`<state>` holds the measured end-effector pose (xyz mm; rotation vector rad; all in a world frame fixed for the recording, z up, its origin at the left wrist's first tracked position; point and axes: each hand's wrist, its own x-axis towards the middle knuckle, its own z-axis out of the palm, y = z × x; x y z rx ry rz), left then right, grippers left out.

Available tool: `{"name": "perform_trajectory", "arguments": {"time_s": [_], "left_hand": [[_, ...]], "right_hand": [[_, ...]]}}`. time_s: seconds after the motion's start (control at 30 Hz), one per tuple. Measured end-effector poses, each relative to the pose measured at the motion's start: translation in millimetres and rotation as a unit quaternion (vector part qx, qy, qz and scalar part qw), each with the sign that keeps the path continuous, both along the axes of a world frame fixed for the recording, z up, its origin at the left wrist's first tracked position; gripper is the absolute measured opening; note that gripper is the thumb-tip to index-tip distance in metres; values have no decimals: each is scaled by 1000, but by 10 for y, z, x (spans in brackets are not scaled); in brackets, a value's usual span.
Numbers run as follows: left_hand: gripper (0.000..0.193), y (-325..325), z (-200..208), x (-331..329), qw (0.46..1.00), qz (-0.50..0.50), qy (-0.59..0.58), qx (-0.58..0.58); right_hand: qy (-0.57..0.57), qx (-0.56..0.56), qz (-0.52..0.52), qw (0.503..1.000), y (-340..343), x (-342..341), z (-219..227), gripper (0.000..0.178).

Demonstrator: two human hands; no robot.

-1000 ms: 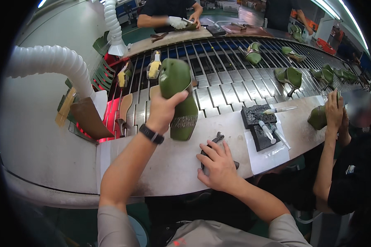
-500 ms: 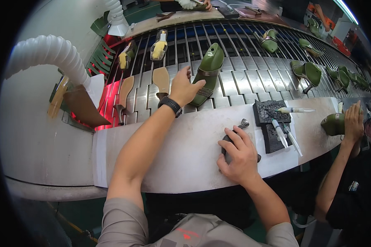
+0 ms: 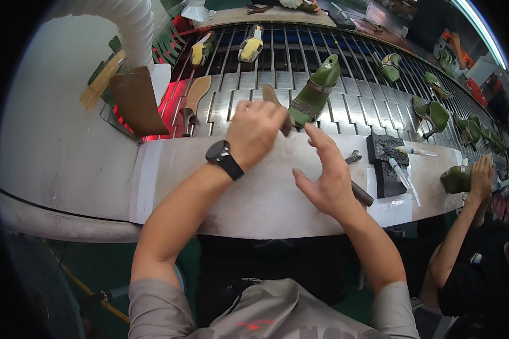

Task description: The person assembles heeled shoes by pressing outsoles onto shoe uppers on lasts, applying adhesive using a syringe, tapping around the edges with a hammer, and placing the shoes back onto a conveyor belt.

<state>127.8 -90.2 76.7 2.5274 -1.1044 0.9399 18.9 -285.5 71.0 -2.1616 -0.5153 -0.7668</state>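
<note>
My left hand (image 3: 258, 129), wearing a dark watch (image 3: 218, 151), is closed around a tan shoe sole with a heel (image 3: 270, 94). Most of that sole is hidden behind my fingers. Just to its right, a green shoe on a last (image 3: 322, 85) lies on the metal slats with a sparkly strap across it. Over the worktable my right hand (image 3: 329, 174) holds nothing, its thumb and fingers apart. Beneath and beside it lies a dark-handled tool with a shiny metal head (image 3: 353, 157), partly covered by the hand.
A second tan heeled sole (image 3: 198, 93) lies on the slatted conveyor (image 3: 223, 104). Several green shoes stand at the right. Dark blocks (image 3: 385, 179) carry syringes (image 3: 415, 151). A white hose (image 3: 136, 28) hangs at left. A co-worker's hand (image 3: 482, 178) holds a green shoe (image 3: 456, 179) at the right.
My left hand has left the green shoe's side and taken hold of the nearer tan sole, lifting it toward me. My right hand has come off the dark-handled tool and opened.
</note>
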Motion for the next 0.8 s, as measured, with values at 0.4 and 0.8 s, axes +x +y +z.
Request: {"name": "perform_trajectory", "arguments": {"time_s": [0.4, 0.8], "left_hand": [[74, 541, -615, 1206, 967, 114, 195, -118], [108, -103, -1429, 4265, 878, 444, 162, -76]], "right_hand": [[238, 71, 88, 965, 141, 413, -245, 21], [313, 104, 97, 939, -18, 392, -393, 32]]}}
